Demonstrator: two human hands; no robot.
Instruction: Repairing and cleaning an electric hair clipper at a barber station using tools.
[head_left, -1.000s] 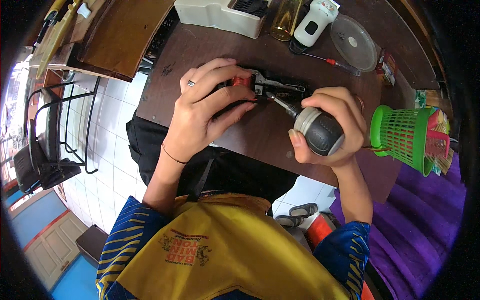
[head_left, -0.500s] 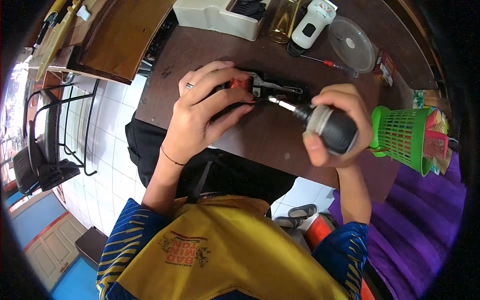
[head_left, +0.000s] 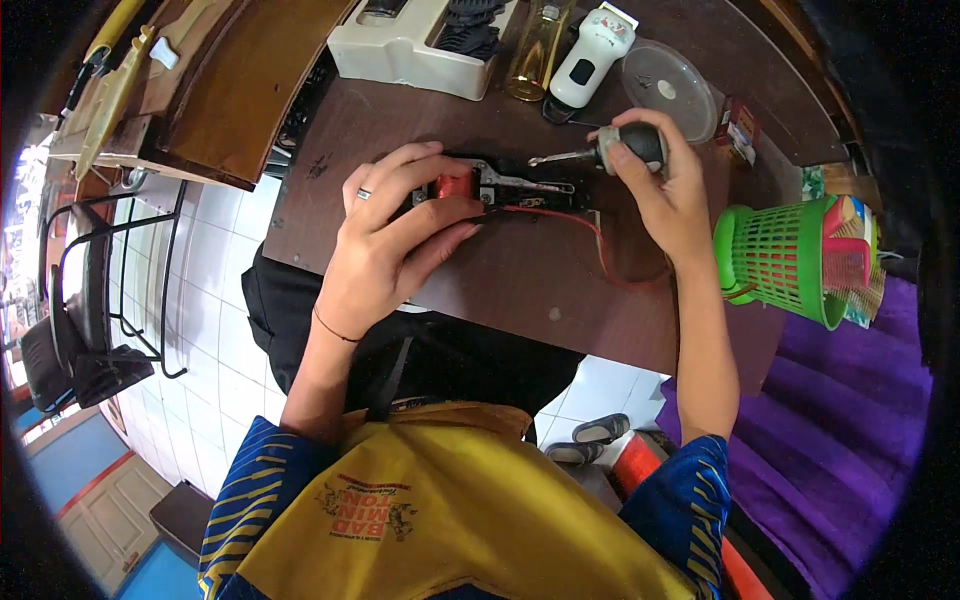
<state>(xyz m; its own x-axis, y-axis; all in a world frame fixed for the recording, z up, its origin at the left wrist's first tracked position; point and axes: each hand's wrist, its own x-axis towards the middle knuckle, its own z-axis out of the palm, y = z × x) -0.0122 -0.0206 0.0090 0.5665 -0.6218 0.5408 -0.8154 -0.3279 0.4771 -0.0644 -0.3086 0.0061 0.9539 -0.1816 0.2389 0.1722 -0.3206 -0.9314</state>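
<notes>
An opened hair clipper (head_left: 530, 187) lies on the brown table, with a red coil (head_left: 455, 187), a metal lever and dark inner parts showing. My left hand (head_left: 390, 225) is closed around its left end, thumb and fingers on the coil side. In my right hand (head_left: 672, 190) is a stubby screwdriver (head_left: 638, 148) with a thick black and grey handle. Its metal tip points left, above the table just beyond the clipper and apart from it. A red wire (head_left: 600, 250) runs from the clipper, curving right beneath my right forearm.
At the back stand a cream tray (head_left: 385, 55) with black pieces, an amber glass (head_left: 530, 60) and a white clipper (head_left: 590, 65). A clear round lid (head_left: 690, 105) holds small parts. A small box (head_left: 738, 128) and a green basket (head_left: 775, 262) of combs are at right.
My right hand has lifted the screwdriver off the clipper's middle and moved it farther back, uncovering the red wire. My left hand keeps its hold; the whole view has shifted slightly.
</notes>
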